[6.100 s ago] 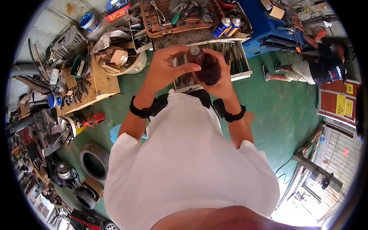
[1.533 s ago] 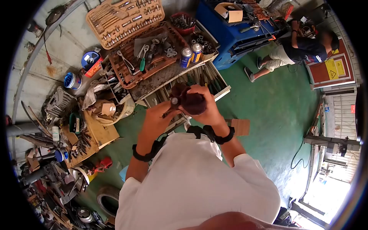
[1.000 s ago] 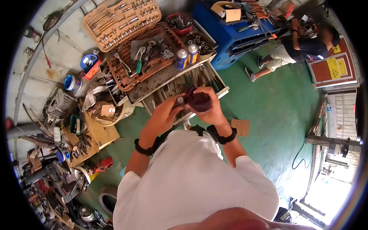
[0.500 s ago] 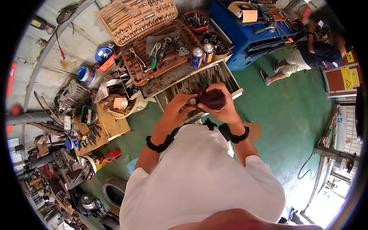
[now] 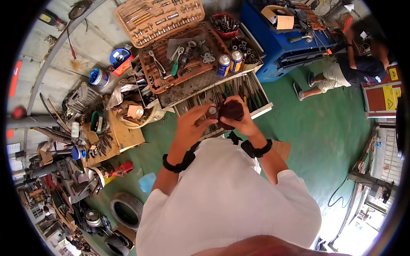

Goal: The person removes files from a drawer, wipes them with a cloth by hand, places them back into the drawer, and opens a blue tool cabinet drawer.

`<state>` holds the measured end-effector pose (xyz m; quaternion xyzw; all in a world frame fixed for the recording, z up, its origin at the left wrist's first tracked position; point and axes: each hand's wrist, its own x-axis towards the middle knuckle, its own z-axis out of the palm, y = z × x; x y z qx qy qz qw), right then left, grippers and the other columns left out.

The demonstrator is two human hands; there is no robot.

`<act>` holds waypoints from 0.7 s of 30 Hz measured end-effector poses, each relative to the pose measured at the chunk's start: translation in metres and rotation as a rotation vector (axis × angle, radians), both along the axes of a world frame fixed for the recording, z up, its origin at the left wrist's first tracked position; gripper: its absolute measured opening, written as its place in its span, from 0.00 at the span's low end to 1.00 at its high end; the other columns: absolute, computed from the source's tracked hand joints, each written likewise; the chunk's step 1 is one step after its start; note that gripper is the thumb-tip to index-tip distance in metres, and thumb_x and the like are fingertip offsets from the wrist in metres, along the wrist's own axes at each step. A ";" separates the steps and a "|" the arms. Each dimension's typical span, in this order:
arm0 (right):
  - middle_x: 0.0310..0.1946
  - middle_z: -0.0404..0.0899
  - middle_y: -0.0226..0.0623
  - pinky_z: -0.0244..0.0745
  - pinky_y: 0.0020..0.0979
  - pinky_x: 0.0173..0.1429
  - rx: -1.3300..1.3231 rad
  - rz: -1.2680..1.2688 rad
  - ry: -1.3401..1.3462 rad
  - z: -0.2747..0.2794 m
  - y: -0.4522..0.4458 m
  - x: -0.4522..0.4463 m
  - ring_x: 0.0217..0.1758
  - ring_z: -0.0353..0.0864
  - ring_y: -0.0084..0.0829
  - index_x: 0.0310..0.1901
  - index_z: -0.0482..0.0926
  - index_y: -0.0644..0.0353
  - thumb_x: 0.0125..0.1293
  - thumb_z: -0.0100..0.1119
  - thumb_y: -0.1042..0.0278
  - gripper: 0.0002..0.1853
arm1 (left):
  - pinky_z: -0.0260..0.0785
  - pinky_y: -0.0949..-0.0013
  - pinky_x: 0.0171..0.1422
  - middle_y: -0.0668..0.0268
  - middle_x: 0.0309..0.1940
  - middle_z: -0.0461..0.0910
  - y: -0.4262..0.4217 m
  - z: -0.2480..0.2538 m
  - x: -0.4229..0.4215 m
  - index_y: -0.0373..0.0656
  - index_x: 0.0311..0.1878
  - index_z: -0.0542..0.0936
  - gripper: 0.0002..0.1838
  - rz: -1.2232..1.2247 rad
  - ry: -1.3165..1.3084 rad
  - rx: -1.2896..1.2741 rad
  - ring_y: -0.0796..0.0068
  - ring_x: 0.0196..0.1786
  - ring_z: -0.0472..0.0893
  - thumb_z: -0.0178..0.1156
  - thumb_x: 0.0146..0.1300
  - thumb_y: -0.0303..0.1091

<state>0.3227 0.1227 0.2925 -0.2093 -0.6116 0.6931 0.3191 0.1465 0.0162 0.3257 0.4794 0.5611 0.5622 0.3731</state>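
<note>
My left hand (image 5: 191, 123) pinches a small round metal piece that looks like a socket (image 5: 212, 110), its pale end facing up. My right hand (image 5: 244, 123) is closed around a bunched dark red cloth (image 5: 232, 110), right beside the metal piece. Both hands are close together above an open drawer (image 5: 260, 112) of long hand tools. Beyond them, on the cabinet top, lies an orange socket-set case (image 5: 149, 68) with pliers and a green-handled ratchet (image 5: 175, 64). The fingers hide part of the metal piece.
Two spray cans (image 5: 223, 65) stand at the case's right corner. A red bowl of sockets (image 5: 224, 25) and a blue tool cabinet (image 5: 273, 55) are behind. Another person (image 5: 354, 70) is at the far right. A tire (image 5: 127, 210) lies on the floor at left.
The red cloth has been drawn in and bunched smaller, and my right hand has moved slightly left. The metal piece shows its end more squarely. The view has shifted a little.
</note>
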 end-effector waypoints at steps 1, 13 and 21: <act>0.45 0.76 0.29 0.70 0.26 0.57 -0.007 -0.016 -0.005 0.001 -0.001 0.000 0.51 0.75 0.21 0.54 0.70 0.57 0.56 0.74 0.76 0.26 | 0.83 0.73 0.45 0.60 0.51 0.80 0.001 -0.003 0.000 0.37 0.55 0.81 0.22 -0.001 0.058 -0.043 0.73 0.51 0.81 0.68 0.54 0.15; 0.52 0.76 0.45 0.74 0.35 0.60 0.432 0.016 0.124 0.028 -0.001 -0.017 0.55 0.79 0.33 0.55 0.63 0.59 0.55 0.68 0.87 0.30 | 0.78 0.74 0.45 0.65 0.48 0.79 0.006 -0.010 -0.002 0.36 0.47 0.81 0.20 0.229 -0.064 0.036 0.79 0.47 0.80 0.68 0.50 0.12; 0.46 0.80 0.38 0.78 0.31 0.51 0.399 -0.099 -0.011 0.043 -0.011 -0.018 0.45 0.84 0.33 0.52 0.72 0.57 0.49 0.79 0.74 0.30 | 0.79 0.72 0.48 0.61 0.49 0.79 -0.003 -0.013 -0.005 0.36 0.47 0.80 0.21 0.233 -0.089 0.075 0.73 0.51 0.81 0.68 0.47 0.10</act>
